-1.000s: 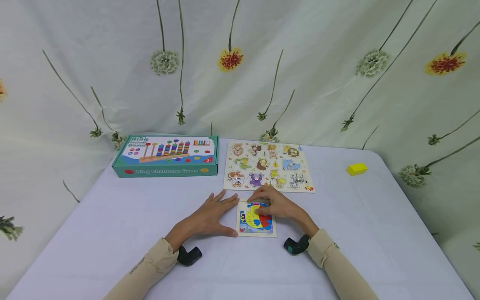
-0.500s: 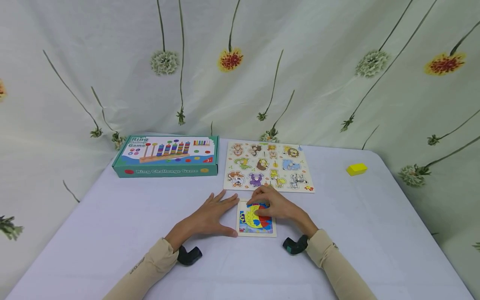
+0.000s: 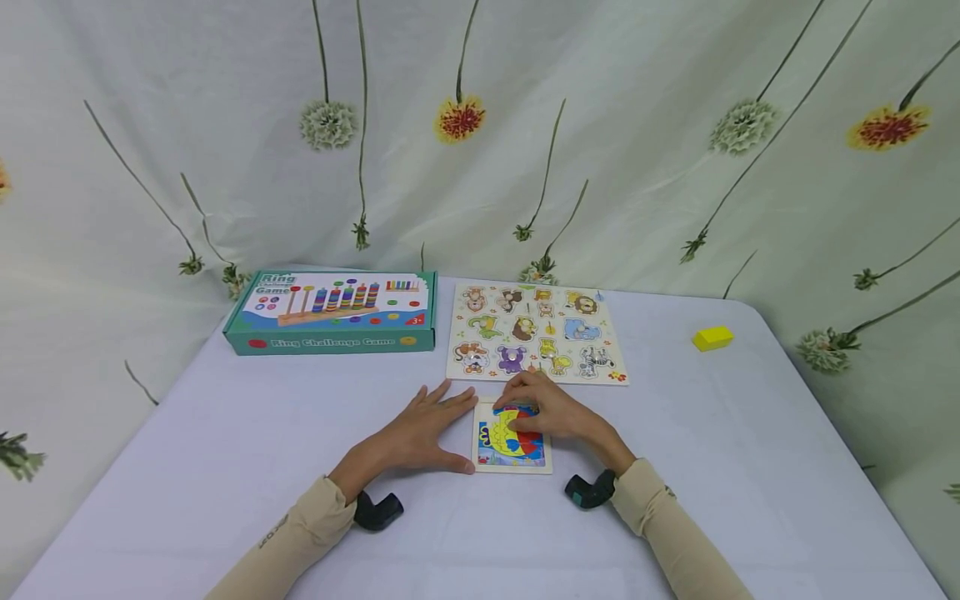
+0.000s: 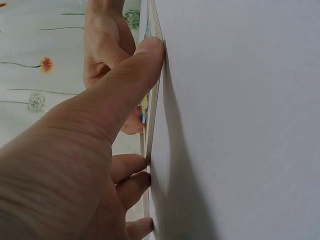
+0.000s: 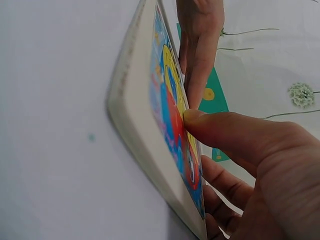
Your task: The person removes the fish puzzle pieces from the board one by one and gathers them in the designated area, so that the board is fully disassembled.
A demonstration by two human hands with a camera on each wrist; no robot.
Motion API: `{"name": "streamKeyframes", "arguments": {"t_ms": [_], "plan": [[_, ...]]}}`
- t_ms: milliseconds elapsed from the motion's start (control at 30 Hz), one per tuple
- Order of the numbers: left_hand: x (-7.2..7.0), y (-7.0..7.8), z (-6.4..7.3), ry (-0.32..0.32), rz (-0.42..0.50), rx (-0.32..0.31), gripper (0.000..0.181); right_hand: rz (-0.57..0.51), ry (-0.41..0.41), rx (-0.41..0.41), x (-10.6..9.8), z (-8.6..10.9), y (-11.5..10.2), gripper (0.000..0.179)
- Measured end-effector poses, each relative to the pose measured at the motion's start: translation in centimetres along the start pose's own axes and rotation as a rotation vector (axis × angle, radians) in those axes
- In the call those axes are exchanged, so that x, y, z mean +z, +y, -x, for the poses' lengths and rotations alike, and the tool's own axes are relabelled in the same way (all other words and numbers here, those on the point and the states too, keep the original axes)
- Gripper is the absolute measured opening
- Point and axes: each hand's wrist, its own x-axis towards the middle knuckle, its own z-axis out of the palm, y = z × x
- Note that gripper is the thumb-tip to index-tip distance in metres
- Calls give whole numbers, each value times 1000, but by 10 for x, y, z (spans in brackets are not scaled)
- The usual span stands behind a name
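Observation:
A small wooden picture puzzle (image 3: pixel 486 469) lies flat before me, showing a yellow and red fish (image 3: pixel 504 440) on blue. My left hand (image 3: pixel 422 433) has its fingers spread against the puzzle's left edge. In the left wrist view its thumb (image 4: pixel 148 46) touches the near corner. My right hand (image 3: pixel 551 407) reaches over the upper right of the picture, fingers bent and thumb (image 5: pixel 196 117) on the fish. It appears to pinch a puzzle piece there; the fingertips are partly hidden, and I cannot tell whether that piece is raised.
Behind the puzzle lies a larger animal peg board (image 3: pixel 525 333). A green ring game box (image 3: pixel 330 342) stands at the back left. Far right on the white-covered table (image 3: pixel 750 500) sits a yellow block (image 3: pixel 712 337). A flowered cloth (image 3: pixel 637 167) hangs behind.
The right hand's fingers have shifted slightly over the top of the picture and then stayed put. The left hand and the puzzle board have not visibly moved.

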Motion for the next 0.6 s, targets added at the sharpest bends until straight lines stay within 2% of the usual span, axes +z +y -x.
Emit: {"name": "streamKeyframes", "arguments": {"t_ms": [333,600], "plan": [[1,-1,1,-5,3,-2,100,-28,14,30,0,1,-2,26],[1,-1,0,-5,3,-3,100,-30,14,44,0,2,1,38]]}}
